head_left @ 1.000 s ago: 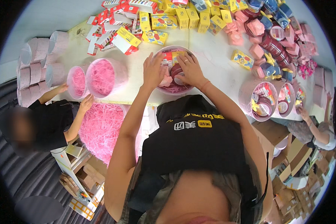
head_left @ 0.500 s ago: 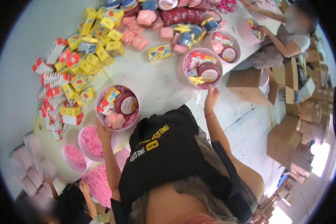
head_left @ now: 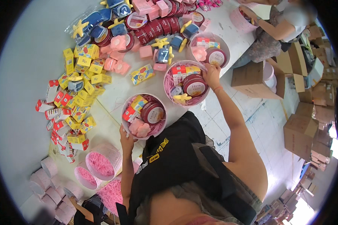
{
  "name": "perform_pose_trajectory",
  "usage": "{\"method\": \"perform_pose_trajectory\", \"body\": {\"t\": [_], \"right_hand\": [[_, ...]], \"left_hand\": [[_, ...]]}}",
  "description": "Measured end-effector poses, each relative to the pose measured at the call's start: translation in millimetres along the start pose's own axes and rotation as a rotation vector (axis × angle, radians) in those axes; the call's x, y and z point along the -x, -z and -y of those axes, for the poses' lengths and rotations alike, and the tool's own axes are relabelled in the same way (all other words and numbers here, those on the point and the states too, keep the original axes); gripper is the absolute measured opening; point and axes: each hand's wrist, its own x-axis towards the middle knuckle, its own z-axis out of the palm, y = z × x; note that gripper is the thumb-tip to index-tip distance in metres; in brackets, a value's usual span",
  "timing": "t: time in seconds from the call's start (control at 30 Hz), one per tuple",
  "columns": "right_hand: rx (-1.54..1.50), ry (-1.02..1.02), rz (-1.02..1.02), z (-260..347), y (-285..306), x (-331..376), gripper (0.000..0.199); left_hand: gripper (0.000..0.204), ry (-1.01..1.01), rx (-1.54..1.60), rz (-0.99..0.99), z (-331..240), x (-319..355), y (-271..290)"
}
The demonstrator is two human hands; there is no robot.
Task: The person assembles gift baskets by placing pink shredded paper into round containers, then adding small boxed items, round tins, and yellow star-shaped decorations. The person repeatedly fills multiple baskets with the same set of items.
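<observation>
Left hand [head_left: 126, 135] is gripping the near rim of a round pink box [head_left: 144, 115], fingers curled over the edge, grip pressed onto the wall at the box's lower-left side. The box is sitting at the near edge of the tabletop [head_left: 116, 93], directly ahead of the torso. It is holding pink paper shred, a red-sided tin with a pale lid, a yellow carton, a red carton and pink flower-shaped soaps.

Right hand [head_left: 212, 73] is reaching further out, arm stretched up and to the right. Its fingertips are resting at the far right rim of a second round box [head_left: 186, 84], in the narrow gap where that box is touching a third filled box [head_left: 208, 53] beyond it. Whether this grip is pinching a small item or only the rim, I cannot tell; the fingers are bunched together.

The second box is lying up and right of the first, almost touching it, so the right hand is the nearer one to it. Its contents: red tin, small cartons, a yellow star, pink shred.

Loose yellow cartons [head_left: 87, 67] are lying scattered to the left.
</observation>
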Motion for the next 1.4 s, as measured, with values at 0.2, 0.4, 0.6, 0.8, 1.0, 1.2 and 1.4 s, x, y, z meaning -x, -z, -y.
{"method": "perform_pose_trajectory", "body": {"t": [0.2, 0.4, 0.6, 0.8, 1.0, 1.2, 1.4], "right_hand": [[0.022, -0.032, -0.009, -45, -5, -36, 0.012], [0.050, -0.060, -0.006, -156, -12, -119, 0.024], [-0.109, -0.200, -0.097, -165, 15, -191, 0.031], [-0.096, -0.091, 0.261, -138, 26, -175, 0.044], [0.215, 0.000, 0.255, -112, 19, -161, 0.083], [0.248, 0.032, 0.516, -109, 16, -190, 0.070], [-0.109, 0.077, 0.297, -126, 16, -189, 0.052]], "left_hand": [[0.064, 0.032, -0.040, 0.130, -47, -13, -68], [0.062, -0.058, 0.045, 0.246, -73, -39, -150], [0.059, -0.256, 0.020, 0.206, -82, -84, -235], [0.054, -0.038, 0.106, 0.212, -123, -81, -239], [0.053, -0.036, 0.145, 0.186, -103, -66, -204], [0.047, 0.042, 0.196, 0.097, -75, -59, -176], [0.048, 0.030, 0.295, 0.036, -66, -63, -167]]}}
